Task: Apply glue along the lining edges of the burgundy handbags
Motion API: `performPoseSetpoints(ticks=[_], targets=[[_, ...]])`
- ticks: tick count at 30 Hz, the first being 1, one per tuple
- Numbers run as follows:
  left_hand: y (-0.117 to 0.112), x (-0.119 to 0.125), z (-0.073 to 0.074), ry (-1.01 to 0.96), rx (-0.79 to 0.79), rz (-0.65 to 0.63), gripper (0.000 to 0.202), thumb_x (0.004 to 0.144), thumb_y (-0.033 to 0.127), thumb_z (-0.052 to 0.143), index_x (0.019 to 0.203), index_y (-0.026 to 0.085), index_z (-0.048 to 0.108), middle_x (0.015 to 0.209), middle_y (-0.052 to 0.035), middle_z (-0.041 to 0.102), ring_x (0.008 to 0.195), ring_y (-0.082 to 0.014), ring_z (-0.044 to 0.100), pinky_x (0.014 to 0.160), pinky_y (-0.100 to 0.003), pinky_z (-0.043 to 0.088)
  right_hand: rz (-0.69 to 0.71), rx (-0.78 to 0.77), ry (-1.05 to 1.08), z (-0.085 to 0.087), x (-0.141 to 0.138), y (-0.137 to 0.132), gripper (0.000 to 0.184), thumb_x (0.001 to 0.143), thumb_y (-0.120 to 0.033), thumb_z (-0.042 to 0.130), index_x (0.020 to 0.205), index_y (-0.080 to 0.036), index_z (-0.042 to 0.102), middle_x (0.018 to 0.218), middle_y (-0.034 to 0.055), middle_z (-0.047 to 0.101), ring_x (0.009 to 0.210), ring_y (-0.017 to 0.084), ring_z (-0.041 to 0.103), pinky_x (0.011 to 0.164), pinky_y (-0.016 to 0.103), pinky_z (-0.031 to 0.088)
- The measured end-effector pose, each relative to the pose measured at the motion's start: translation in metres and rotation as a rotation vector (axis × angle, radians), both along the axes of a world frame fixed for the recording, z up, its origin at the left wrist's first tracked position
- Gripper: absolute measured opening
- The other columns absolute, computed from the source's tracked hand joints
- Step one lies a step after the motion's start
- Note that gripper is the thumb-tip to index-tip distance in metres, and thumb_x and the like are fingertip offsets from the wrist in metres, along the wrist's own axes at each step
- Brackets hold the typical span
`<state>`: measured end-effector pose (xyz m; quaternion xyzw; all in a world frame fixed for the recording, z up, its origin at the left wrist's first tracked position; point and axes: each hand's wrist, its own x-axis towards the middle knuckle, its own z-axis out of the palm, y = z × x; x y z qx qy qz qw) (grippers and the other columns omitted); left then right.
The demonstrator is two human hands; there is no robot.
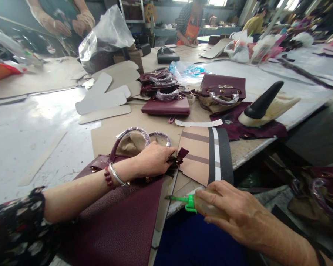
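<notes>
A maroon leather handbag lies on the table edge in front of me, its wrapped handles raised. My left hand rests on the bag's top, fingers closed on a small maroon strap tab at its right end. My right hand is wrapped round a small squeeze bottle with a green nozzle, the tip pointing left toward the bag's side. A bracelet and a bead band sit on my left wrist.
A striped tan, black and white pattern piece lies right of the bag. Further back are more maroon handbags, cardboard templates, a black-and-cream horn-shaped form and plastic bags. Other people work at the far side.
</notes>
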<state>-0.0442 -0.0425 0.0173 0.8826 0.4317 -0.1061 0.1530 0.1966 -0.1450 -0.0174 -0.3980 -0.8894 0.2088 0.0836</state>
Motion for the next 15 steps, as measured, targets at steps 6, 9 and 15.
performPoseSetpoints(ticks=[6, 9, 15], targets=[[0.0, 0.0, -0.002, -0.028, -0.01, 0.0, 0.014, 0.086, 0.022, 0.045, 0.093, 0.018, 0.057, 0.079, -0.0046, 0.067, 0.074, -0.0222, 0.062, 0.069, -0.032, 0.042, -0.05, 0.04, 0.022, -0.003, 0.0, 0.0, 0.042, 0.085, -0.015, 0.056, 0.126, -0.023, 0.049, 0.106, 0.0078, 0.055, 0.095, 0.022, 0.057, 0.081, 0.037, 0.053], [0.001, -0.001, -0.003, -0.051, -0.015, -0.005, 0.016, 0.087, 0.023, 0.044, 0.095, 0.018, 0.057, 0.081, -0.0043, 0.067, 0.073, -0.0213, 0.062, 0.073, -0.033, 0.042, -0.02, -0.015, 0.024, 0.0, -0.003, -0.005, 0.046, 0.082, -0.014, 0.061, 0.125, -0.025, 0.05, 0.104, 0.0058, 0.056, 0.093, 0.021, 0.058, 0.078, 0.033, 0.053], [0.0, -0.002, -0.004, -0.037, 0.023, -0.017, 0.016, 0.087, 0.025, 0.043, 0.091, 0.018, 0.057, 0.077, -0.0052, 0.067, 0.071, -0.0227, 0.062, 0.068, -0.033, 0.041, -0.004, -0.082, 0.049, -0.003, -0.004, -0.015, 0.049, 0.081, -0.013, 0.062, 0.126, -0.028, 0.048, 0.103, 0.0043, 0.056, 0.091, 0.02, 0.06, 0.076, 0.032, 0.054]])
